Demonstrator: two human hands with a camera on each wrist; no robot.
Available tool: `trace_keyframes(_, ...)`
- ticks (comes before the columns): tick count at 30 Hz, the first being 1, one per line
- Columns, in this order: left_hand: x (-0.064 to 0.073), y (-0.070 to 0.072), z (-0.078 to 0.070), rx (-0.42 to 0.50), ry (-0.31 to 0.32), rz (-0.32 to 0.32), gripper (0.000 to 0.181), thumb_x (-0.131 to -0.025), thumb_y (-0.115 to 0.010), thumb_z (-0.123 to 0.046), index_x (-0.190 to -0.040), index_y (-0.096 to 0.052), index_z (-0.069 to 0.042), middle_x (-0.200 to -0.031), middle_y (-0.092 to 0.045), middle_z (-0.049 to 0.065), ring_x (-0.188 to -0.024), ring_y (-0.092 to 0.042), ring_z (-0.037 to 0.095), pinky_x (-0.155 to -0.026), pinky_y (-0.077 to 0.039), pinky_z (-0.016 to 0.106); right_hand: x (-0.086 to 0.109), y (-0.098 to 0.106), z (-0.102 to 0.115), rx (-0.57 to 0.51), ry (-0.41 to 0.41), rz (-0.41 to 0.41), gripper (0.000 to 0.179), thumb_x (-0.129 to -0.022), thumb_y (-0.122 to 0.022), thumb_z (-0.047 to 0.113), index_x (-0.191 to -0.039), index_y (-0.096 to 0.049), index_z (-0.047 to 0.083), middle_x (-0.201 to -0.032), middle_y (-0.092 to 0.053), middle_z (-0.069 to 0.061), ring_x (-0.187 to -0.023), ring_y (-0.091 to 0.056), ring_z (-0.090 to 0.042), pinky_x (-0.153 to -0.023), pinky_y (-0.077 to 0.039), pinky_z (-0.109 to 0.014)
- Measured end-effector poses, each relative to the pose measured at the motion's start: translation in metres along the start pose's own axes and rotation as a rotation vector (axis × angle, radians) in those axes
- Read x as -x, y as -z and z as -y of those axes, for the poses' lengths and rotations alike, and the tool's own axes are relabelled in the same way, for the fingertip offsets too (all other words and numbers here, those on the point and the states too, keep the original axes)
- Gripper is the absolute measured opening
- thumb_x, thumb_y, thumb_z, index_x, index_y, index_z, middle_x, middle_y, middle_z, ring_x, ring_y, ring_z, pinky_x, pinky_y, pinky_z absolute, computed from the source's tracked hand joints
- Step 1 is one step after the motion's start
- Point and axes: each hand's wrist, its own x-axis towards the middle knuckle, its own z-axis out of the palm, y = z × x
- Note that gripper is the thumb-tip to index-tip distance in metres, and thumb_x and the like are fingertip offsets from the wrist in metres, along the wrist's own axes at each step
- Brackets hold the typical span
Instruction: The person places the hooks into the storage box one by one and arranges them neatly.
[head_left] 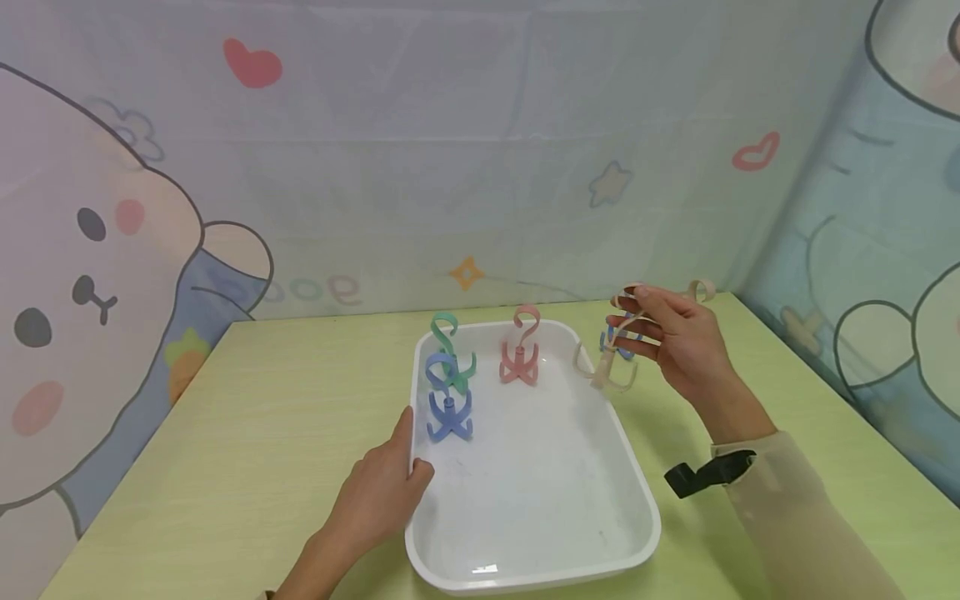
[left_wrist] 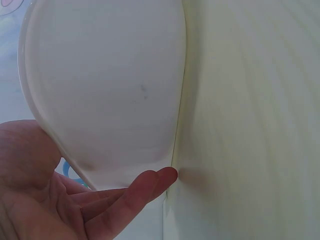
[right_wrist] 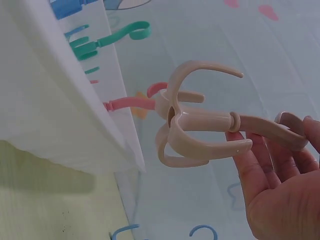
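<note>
My right hand (head_left: 678,342) holds a beige four-pronged hook hanger (right_wrist: 200,121) by its curved top hook, prongs pointing down. In the head view this hanger overlaps the right rim of the white tray (head_left: 536,500). My left hand (head_left: 382,483) grips the tray's left edge, thumb over the rim and fingers along the outer side. Inside the tray stand a blue hanger (head_left: 450,417) at the left, a green hanger (head_left: 444,325) just behind it, and a pink hanger (head_left: 519,364) at the back middle.
Another blue hanger (head_left: 621,343) stands on the table beyond the tray's back right, partly behind my right hand. A beige hook end (head_left: 703,289) shows above that hand. The green-yellow table (head_left: 300,400) meets a printed cloth (head_left: 390,192) at its back.
</note>
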Motion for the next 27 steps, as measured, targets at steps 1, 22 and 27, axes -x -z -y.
trace_keyframes(1,0.0,0.0,0.0,0.001,-0.001,0.0,0.076,-0.095,-0.052,-0.015,-0.163,-0.028,0.006,-0.145,-0.06,0.031,-0.093,-0.072,0.027,-0.065,-0.056,0.036,-0.001,-0.001,0.0,0.002,-0.003,0.004,0.029,-0.101,-0.069,0.026,-0.121,-0.075,0.006,-0.109,-0.08,-0.002,-0.094,-0.079,-0.019,-0.081,-0.064,-0.036)
trace_keyframes(22,-0.001,-0.001,0.002,0.004,0.002,0.007,0.076,-0.094,-0.05,-0.015,-0.163,-0.028,0.006,-0.143,-0.062,0.03,-0.09,-0.072,0.026,-0.063,-0.054,0.034,-0.014,-0.03,-0.009,0.042,-0.056,0.031,0.023,-0.102,-0.069,0.026,-0.116,-0.078,0.011,-0.106,-0.08,0.0,-0.096,-0.079,-0.018,-0.082,-0.064,-0.036)
trace_keyframes(27,-0.001,-0.001,0.002,0.004,-0.006,0.002,0.075,-0.094,-0.051,-0.015,-0.163,-0.029,0.006,-0.143,-0.062,0.03,-0.093,-0.073,0.028,-0.064,-0.055,0.035,-0.015,-0.039,-0.01,0.034,-0.072,0.034,0.019,-0.102,-0.069,0.025,-0.112,-0.08,0.014,-0.104,-0.08,0.0,-0.095,-0.079,-0.018,-0.082,-0.064,-0.036)
